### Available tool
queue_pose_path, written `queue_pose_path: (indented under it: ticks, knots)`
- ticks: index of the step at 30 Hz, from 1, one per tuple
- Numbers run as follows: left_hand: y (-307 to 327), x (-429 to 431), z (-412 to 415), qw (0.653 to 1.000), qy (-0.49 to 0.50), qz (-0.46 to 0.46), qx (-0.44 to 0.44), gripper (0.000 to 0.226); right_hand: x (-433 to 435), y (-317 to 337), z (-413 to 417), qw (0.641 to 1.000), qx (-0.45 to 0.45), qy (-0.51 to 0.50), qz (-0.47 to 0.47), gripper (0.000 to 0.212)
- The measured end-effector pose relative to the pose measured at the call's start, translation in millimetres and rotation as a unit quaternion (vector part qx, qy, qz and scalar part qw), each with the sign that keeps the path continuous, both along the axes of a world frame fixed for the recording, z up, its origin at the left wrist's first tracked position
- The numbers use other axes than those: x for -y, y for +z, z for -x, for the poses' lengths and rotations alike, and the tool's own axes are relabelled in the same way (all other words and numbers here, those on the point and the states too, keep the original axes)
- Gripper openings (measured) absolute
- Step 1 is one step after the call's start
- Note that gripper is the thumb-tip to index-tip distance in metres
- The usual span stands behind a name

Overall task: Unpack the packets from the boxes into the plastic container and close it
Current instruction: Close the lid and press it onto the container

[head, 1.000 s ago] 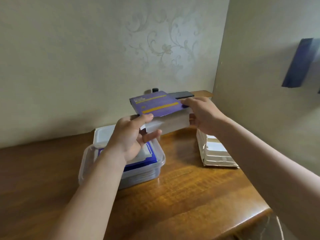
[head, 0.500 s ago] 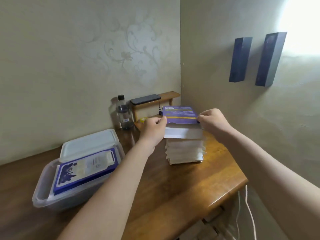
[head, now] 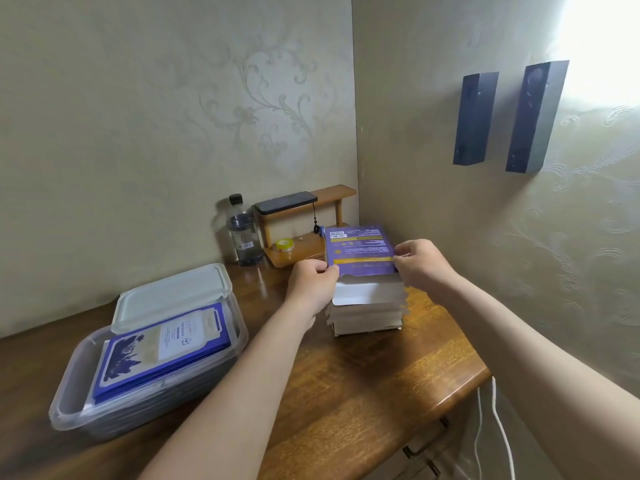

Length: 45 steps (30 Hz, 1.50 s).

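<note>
**Wooden bench in a papered corner, both hands on a purple box**

Pale wallpaper with a faint floral scroll covers both walls of the corner, and a brown wooden bench (head: 346, 393) fills it.

Head view: both forearms reach forward over the bench. The left hand (head: 313, 289) has its fingers (head: 323, 269) curled and pinches the left edge of a purple box (head: 360, 247). The right hand (head: 420, 265) pinches the right edge the same way. The box lies flat on or just over a stack of white flattened boxes (head: 367, 317) near the right wall, with its open white flap facing the person. It carries a yellow band, a barcode at the far edge and white print too small to read.

To the left, well apart, stands the clear plastic container (head: 138, 420). Blue packets (head: 162, 344) with a pale label lie inside, their wording illegible. Its lid (head: 173, 292) lies loose across the far end.

At the back are a bottle (head: 244, 237) and a small shelf (head: 332, 194) holding a dark phone (head: 285, 202), with a tape roll (head: 284, 244) below.
</note>
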<state>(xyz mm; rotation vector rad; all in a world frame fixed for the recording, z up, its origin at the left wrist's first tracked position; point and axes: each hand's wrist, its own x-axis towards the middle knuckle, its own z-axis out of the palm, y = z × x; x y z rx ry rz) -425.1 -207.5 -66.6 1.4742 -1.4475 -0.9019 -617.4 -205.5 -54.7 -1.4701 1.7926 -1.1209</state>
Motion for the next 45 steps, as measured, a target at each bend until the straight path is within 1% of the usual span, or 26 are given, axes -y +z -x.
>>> queue_pose_path:
  ticks: [3, 4, 6, 9, 11, 13, 14, 16, 18, 20, 22, 26, 28, 30, 31, 33, 34, 36, 37, 42, 45]
  knots:
    - [-1, 2, 0, 1.000, 0.000, -0.001, 0.002, 0.025, 0, 1, 0, 1.000, -0.008, -0.005, -0.003, 0.028]
    - [-1, 3, -2, 1.000, 0.001, -0.002, 0.003, 0.030, -1, 3, 0, 1.000, -0.020, -0.010, 0.003, 0.029]
    - [2, 4, -5, 1.000, 0.010, -0.001, 0.006, 0.043, -5, 11, -3, 0.997, -0.074, -0.028, 0.022, 0.027]
    - [14, 1, -19, 1.000, 0.026, 0.012, 0.003, 0.046, -9, 29, -15, 0.981, -0.167, -0.057, 0.079, 0.024]
    - [23, -1, -33, 0.999, 0.035, 0.026, 0.007, 0.046, -9, 40, -34, 0.974, -0.197, -0.043, 0.103, 0.023]
    - [34, -4, -53, 0.997, 0.051, 0.050, 0.008, 0.044, -9, 48, -62, 0.973, -0.206, -0.002, 0.108, 0.035]
    - [39, -6, -64, 0.997, 0.058, 0.058, 0.010, 0.043, -10, 52, -79, 0.973, -0.201, 0.024, 0.109, 0.041]
    - [49, -14, -90, 0.995, 0.066, 0.070, 0.013, 0.048, -11, 60, -117, 0.974, -0.179, 0.075, 0.114, 0.043]
    - [57, -24, -118, 0.993, 0.078, 0.080, 0.023, 0.053, -8, 64, -155, 0.972, -0.172, 0.112, 0.114, 0.040]
    - [62, -32, -150, 0.990, 0.100, 0.091, 0.035, 0.053, -3, 64, -190, 0.970, -0.163, 0.149, 0.106, 0.033]
    - [63, -36, -183, 0.986, 0.127, 0.096, 0.040, 0.053, 5, 60, -222, 0.969, -0.131, 0.190, 0.087, 0.026]
    - [57, -38, -249, 0.980, 0.184, 0.077, 0.010, 0.054, 30, 47, -270, 0.966, -0.107, 0.231, 0.043, 0.030]
    - [50, -39, -278, 0.976, 0.208, 0.057, -0.013, 0.047, 44, 38, -287, 0.968, -0.092, 0.231, 0.027, 0.032]
    - [40, -36, -304, 0.973, 0.225, 0.028, -0.047, 0.025, 57, 30, -299, 0.971, -0.082, 0.226, 0.002, 0.033]
    - [36, -33, -315, 0.970, 0.232, 0.009, -0.066, 0.023, 65, 26, -304, 0.972, -0.069, 0.225, -0.014, 0.033]
    - [28, -27, -333, 0.966, 0.232, -0.028, -0.109, 0.027, 79, 19, -310, 0.974, -0.026, 0.219, -0.050, 0.032]
    - [22, -22, -341, 0.964, 0.227, -0.042, -0.130, 0.033, 85, 16, -312, 0.975, -0.010, 0.212, -0.067, 0.035]
    - [12, -13, -352, 0.957, 0.231, -0.068, -0.161, 0.053, 98, 11, -315, 0.975, 0.006, 0.200, -0.100, 0.048]
    - [8, -8, -357, 0.954, 0.236, -0.078, -0.169, 0.059, 104, 8, -317, 0.973, 0.008, 0.200, -0.112, 0.050]
    - [-8, 16, -371, 0.941, 0.251, -0.129, -0.188, 0.066, 131, -10, -316, 0.960, 0.043, 0.201, -0.192, 0.063]
    - [-15, 30, -378, 0.938, 0.250, -0.146, -0.189, 0.069, 145, -21, -317, 0.959, 0.040, 0.193, -0.204, 0.062]
